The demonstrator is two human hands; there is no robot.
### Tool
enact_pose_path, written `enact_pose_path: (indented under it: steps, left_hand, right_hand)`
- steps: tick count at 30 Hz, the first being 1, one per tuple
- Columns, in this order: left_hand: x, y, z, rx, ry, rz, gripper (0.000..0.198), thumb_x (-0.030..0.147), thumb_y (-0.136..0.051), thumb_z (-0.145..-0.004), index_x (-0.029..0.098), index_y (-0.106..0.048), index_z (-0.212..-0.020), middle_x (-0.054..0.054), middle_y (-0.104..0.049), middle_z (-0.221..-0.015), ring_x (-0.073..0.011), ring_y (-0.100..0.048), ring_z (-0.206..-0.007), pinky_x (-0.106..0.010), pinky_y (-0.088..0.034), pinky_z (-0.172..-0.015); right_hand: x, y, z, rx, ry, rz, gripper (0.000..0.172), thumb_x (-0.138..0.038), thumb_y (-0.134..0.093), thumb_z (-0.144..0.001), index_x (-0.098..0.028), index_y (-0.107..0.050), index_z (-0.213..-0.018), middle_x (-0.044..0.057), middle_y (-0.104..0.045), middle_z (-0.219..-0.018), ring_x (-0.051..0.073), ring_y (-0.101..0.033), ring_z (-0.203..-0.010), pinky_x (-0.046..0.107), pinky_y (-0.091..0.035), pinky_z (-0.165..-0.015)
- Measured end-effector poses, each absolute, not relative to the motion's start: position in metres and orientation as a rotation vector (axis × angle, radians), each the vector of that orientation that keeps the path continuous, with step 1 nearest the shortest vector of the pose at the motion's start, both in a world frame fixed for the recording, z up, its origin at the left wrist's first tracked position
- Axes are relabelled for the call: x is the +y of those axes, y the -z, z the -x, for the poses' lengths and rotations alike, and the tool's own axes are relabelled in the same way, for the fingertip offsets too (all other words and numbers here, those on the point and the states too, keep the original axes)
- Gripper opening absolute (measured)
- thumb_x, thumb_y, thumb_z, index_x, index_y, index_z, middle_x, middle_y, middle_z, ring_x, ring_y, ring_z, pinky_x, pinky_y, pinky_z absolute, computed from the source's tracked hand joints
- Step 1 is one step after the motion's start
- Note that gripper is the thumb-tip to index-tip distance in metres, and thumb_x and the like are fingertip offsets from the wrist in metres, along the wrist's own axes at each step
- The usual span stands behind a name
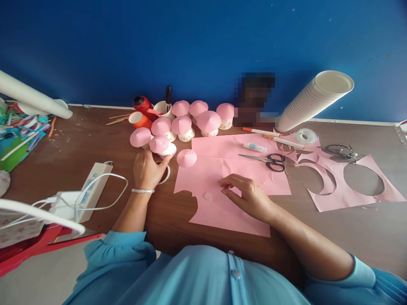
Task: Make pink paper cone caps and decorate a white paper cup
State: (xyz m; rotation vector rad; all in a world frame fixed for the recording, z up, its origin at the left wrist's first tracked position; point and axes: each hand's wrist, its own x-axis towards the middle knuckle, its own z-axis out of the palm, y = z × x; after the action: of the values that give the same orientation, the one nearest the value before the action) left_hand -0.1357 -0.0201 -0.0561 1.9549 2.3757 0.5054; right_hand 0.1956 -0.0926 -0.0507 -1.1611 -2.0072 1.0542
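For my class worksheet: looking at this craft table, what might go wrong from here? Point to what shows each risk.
1. The left hand is at a pink-topped cup close to other pink-topped cups, so a nudge might knock a neighbour.
2. The stack of white cups is tall, so a bump could topple it.
3. The scissors lie on the pink sheet beneath the right hand; dragging them might crease or tear it.

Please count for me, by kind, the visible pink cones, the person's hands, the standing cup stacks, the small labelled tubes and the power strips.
Pink cones: 9
Hands, left hand and right hand: 2
Standing cup stack: 1
Small labelled tube: 1
Power strip: 1
Total: 14
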Motion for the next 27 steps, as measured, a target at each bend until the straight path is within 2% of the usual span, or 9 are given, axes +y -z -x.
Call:
enact_pose_path:
  steps: [2,4,8,12,22,27]
  left_hand:
    - [-0.03,0.053,0.139,2.333,-0.517,-1.993,0.05,0.055,-0.068,-0.086,0.014,-0.066,-0.113,-0.024,-0.073,-0.115,-0.0462,-0.062,-0.118,-0.059,-0.048,-0.103]
    - [-0.042,0.052,0.142,2.269,-0.557,-2.05,0.045,0.053,-0.066,-0.089,0.017,-0.065,-0.118,-0.022,-0.073,-0.123,-0.0438,-0.062,-0.12,-0.06,-0.047,-0.105]
    - [-0.069,0.056,0.146,2.092,-0.553,-2.175,0.057,0.053,-0.07,-0.088,0.019,-0.059,-0.132,-0.019,-0.071,-0.131,-0.0405,-0.063,-0.122,-0.056,-0.047,-0.108]
    - [-0.087,0.06,0.146,2.032,-0.549,-2.225,0.064,0.049,-0.073,-0.086,0.018,-0.055,-0.14,-0.019,-0.069,-0.135,-0.0406,-0.063,-0.125,-0.057,-0.047,-0.109]
    - [-0.085,0.058,0.141,1.978,-0.595,-2.293,0.052,0.042,-0.067,-0.093,0.017,-0.057,-0.137,-0.022,-0.061,-0.148,-0.0417,-0.056,-0.137,-0.061,-0.042,-0.116]
    - [-0.086,0.054,0.13,1.941,-0.693,-2.317,0.057,0.042,-0.072,-0.091,0.018,-0.055,-0.139,-0.02,-0.064,-0.144,-0.0391,-0.059,-0.134,-0.057,-0.044,-0.115]
  right_hand:
    - [-0.093,0.049,-0.196,-2.009,-1.043,1.164,0.016,-0.025,-0.057,-0.102,-0.021,-0.069,-0.111,0.008,-0.077,-0.103,0.02,-0.076,-0.085,0.036,-0.063,-0.078]
    - [-0.093,0.047,-0.198,-2.02,-1.023,1.17,0.016,-0.025,-0.057,-0.102,-0.021,-0.069,-0.112,0.008,-0.077,-0.102,0.019,-0.075,-0.082,0.036,-0.063,-0.076]
    - [-0.095,0.044,-0.202,-2.061,-0.992,1.175,0.017,-0.026,-0.057,-0.102,-0.022,-0.069,-0.114,0.008,-0.077,-0.102,0.018,-0.075,-0.079,0.034,-0.062,-0.073]
    - [-0.1,0.045,-0.208,-2.108,-0.944,1.191,0.017,-0.026,-0.056,-0.103,-0.022,-0.069,-0.113,0.008,-0.078,-0.1,0.019,-0.076,-0.079,0.033,-0.062,-0.071]
    - [-0.111,0.044,-0.225,-2.11,-0.802,1.245,0.016,-0.023,-0.055,-0.103,-0.022,-0.069,-0.112,0.007,-0.078,-0.098,0.02,-0.077,-0.08,0.032,-0.061,-0.068]
    - [-0.117,0.046,-0.235,-2.17,-0.668,1.257,0.017,-0.021,-0.054,-0.103,-0.022,-0.069,-0.112,0.007,-0.078,-0.1,0.021,-0.078,-0.079,0.033,-0.061,-0.067]
